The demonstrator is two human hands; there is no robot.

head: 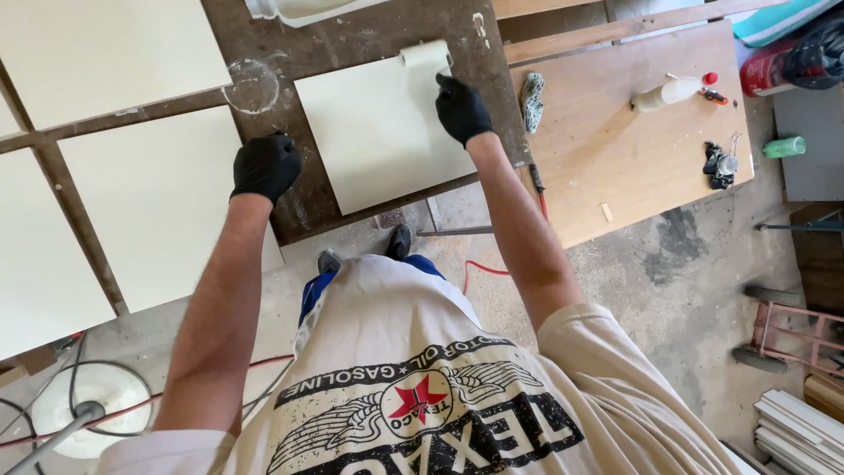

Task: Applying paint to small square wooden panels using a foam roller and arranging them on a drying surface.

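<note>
While the right hand (462,109), in a black glove, curls shut round the handle of a paint roller (425,55) at the far edge of the cream panel (378,132), the left hand (265,165) rests half-curled on the dark bench (352,40) just left of that panel, holding nothing. Most of the handle is hidden inside the fist, and a tray (299,10) beyond the panel is cut off at the top.

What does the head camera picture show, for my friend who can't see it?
A person's gloved right hand pushes a paint roller over a cream panel on a dark workbench. The gloved left hand rests beside the panel.
</note>
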